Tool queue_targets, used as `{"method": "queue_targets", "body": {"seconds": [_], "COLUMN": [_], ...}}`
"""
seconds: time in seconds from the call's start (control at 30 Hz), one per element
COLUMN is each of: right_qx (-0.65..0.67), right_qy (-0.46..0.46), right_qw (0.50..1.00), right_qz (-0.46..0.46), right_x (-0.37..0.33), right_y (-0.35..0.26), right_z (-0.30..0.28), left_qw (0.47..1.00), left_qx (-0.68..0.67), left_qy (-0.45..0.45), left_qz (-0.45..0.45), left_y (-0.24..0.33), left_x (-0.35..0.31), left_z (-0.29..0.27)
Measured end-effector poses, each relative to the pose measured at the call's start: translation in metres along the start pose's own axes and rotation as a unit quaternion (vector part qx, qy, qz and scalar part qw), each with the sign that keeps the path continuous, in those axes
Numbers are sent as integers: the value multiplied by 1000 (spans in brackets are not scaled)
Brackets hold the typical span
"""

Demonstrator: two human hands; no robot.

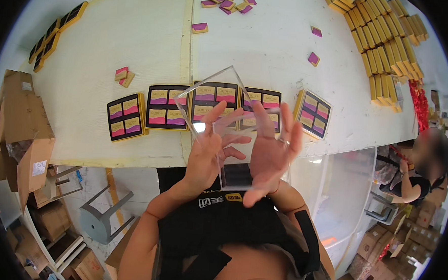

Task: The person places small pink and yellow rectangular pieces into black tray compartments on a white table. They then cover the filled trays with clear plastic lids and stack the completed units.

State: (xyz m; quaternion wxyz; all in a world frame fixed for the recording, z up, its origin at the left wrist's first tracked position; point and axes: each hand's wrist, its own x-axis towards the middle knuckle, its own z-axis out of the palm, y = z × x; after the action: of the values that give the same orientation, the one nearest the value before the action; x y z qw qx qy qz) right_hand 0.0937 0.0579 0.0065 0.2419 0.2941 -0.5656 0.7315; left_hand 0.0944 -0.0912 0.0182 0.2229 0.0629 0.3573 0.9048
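My left hand (206, 150) pinches a clear plastic lid (226, 75), tilted above the row of boxes. A second clear lid (230, 180) lies across my right hand (269, 157), its fingers extended at the far side and the thumb by its near edge. Beyond my hands stand several black trays with gold edges, each holding pink, purple and gold squares. The leftmost tray (143, 114) sits at an angle, and the rightmost box (297, 106) appears to have a clear lid on it. My hands and the lids partly cover the middle trays.
Loose squares (124, 77) lie at the left of the white table (138, 39), with a pile (230, 4) at the back. Gold boxes (386, 44) are stacked at the far right. A grey stool (97, 222), cartons (27, 129) and another person (409, 184) are around.
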Motion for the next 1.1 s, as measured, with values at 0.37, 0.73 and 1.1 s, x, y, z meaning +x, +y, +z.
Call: {"method": "queue_targets", "body": {"seconds": [0.37,0.73,1.1], "right_qx": [-448,-450,-455], "right_qy": [-364,-455,-410], "right_qw": [817,755,772], "right_qz": [0,144,169], "right_x": [77,78,68], "right_y": [-21,20,21], "right_z": [-85,-76,-68], "left_qw": [951,938,945], "left_qx": [130,159,173], "left_qy": [180,250,226], "left_qz": [216,180,163], "left_y": [18,29,25], "left_x": [-7,-29,-22], "left_z": [-35,-47,-45]}}
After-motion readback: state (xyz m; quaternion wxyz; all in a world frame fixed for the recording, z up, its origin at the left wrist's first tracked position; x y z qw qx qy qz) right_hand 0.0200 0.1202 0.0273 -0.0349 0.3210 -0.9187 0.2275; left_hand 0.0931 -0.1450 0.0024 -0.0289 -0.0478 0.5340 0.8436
